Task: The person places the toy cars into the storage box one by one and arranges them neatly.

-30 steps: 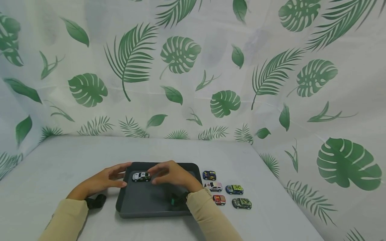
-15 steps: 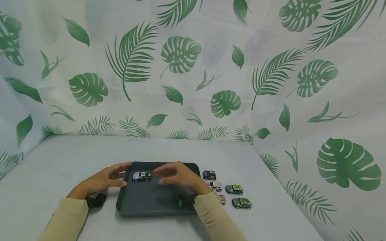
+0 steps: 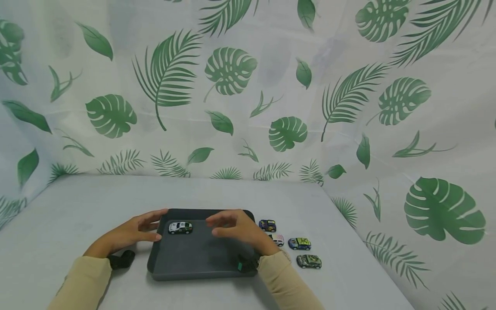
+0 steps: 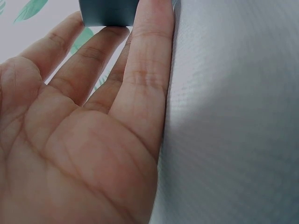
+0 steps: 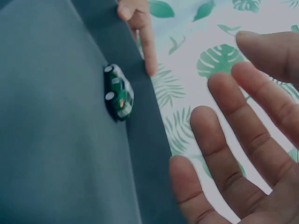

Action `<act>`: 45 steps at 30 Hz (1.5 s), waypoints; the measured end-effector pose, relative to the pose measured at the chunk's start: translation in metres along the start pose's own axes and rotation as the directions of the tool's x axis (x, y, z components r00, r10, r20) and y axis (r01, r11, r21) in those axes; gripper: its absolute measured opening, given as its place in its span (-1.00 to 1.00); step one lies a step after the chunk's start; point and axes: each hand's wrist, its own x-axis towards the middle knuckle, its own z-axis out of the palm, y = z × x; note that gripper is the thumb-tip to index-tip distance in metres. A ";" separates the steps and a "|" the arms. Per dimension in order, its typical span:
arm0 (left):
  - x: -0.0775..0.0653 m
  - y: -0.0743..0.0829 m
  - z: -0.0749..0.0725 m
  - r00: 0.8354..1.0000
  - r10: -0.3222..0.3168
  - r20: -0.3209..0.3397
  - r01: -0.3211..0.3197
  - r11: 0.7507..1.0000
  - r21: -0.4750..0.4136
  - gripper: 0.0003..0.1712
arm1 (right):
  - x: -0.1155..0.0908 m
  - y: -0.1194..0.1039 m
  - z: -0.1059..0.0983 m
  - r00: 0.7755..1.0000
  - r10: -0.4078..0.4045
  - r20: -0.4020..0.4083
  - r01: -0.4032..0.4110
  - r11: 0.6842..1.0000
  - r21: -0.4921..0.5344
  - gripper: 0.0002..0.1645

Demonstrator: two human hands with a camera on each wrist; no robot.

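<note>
A dark grey tray [image 3: 201, 254] lies on the white table. In its far left corner stands a white and green toy car [image 3: 180, 227], seen also in the right wrist view as a toy car [image 5: 118, 92] near the tray wall. My left hand [image 3: 129, 232] touches the tray's left edge with its fingertips; the left wrist view has the hand [image 4: 88, 126] with fingers extended against the tray side. Over the tray's right half hovers my right hand [image 3: 238, 228], holding nothing. Its fingers are spread and relaxed in the right wrist view, apart from the car.
Right of the tray stand several toy cars: a dark blue one [image 3: 267, 225], a white one [image 3: 277, 240] partly behind the right wrist, a blue and yellow one [image 3: 299, 243] and a camouflage one [image 3: 308, 261]. A leaf-print curtain [image 3: 232, 107] hangs behind the table.
My right hand has drawn back to the right, away from the white and green toy car, which stays in place. The sleeve now covers the red toy car. My left hand has not moved.
</note>
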 end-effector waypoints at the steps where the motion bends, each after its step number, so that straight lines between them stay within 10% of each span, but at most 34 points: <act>1: 0.000 0.000 0.000 1.000 0.003 0.002 -0.003 1.000 -0.001 0.08 | -0.001 0.001 -0.001 1.000 0.000 -0.006 0.000 1.000 -0.006 -0.54; 15: 0.000 -0.001 0.000 1.000 0.009 0.004 -0.009 1.000 -0.007 0.08 | -0.020 0.007 -0.009 0.996 -0.081 0.033 0.083 0.994 -0.066 -0.57; 45: 0.000 0.000 0.000 1.000 0.006 0.007 -0.006 1.000 0.016 0.08 | -0.061 0.006 -0.038 0.999 -0.004 -0.052 0.000 0.997 -0.081 -0.53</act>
